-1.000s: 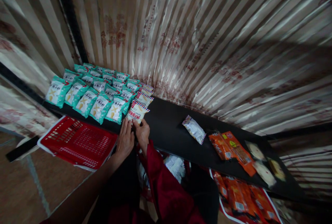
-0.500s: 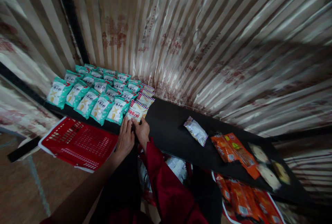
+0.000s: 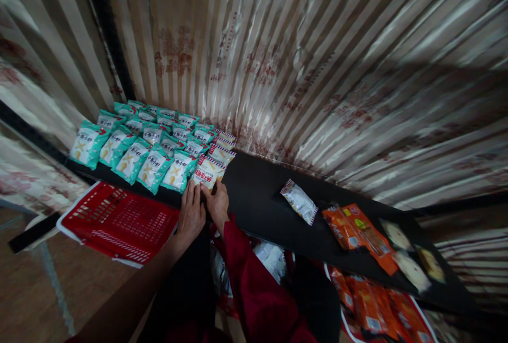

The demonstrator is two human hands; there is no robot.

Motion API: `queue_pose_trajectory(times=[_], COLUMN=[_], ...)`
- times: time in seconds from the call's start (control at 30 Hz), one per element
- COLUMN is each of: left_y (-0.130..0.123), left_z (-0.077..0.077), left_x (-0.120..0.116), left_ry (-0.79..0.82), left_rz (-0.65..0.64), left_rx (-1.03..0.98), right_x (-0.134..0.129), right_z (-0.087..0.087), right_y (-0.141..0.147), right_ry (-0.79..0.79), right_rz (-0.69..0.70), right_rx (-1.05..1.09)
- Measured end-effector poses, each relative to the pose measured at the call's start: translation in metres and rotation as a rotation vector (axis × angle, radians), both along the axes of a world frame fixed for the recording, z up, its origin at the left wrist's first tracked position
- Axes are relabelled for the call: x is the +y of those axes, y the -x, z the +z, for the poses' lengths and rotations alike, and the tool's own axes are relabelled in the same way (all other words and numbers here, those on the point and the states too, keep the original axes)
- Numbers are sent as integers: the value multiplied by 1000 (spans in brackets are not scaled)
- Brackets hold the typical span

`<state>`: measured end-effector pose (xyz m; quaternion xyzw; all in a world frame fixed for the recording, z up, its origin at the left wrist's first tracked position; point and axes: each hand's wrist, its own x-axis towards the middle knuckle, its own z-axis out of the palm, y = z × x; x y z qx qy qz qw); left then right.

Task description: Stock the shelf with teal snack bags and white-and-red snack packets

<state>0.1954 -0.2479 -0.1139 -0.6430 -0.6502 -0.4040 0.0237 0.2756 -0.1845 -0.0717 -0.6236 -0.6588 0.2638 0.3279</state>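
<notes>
Rows of teal snack packets (image 3: 153, 167) stand on the left part of a black shelf (image 3: 254, 189). Beside their right end, a white packet with red lettering and a striped edge (image 3: 207, 171) leans at the front of a short row of similar packets (image 3: 220, 153). Both my hands are at its lower edge. My left hand (image 3: 192, 213) touches the lower left corner with its fingers stretched out. My right hand (image 3: 216, 203) pinches the bottom edge between thumb and fingers.
Another striped white packet (image 3: 299, 202) lies farther right on the shelf, then orange packets (image 3: 362, 231) and pale packets (image 3: 411, 269). Below are a red basket (image 3: 123, 221), a basket of orange packets (image 3: 381, 306) and one of whitish packets (image 3: 270, 258). A striped curtain (image 3: 254, 57) hangs behind.
The view has shifted very slightly. My hands stay at the front striped packet, with hardly any movement.
</notes>
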Motion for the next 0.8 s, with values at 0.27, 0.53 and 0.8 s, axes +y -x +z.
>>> queue_pose_trajectory(times=[0.27, 0.53, 0.8], left_y=[-2, -3, -5], left_z=[4, 1, 5], left_x=[-1, -1, -1], left_ry=[5, 9, 18], left_rz=[-7, -3, 2], left_rx=[11, -33, 10], right_x=[-2, 6, 6], right_z=[-3, 0, 0], right_y=[-7, -5, -6], right_ry=[-81, -78, -37], right_rz=[-15, 55, 44], right_rx=[200, 172, 228])
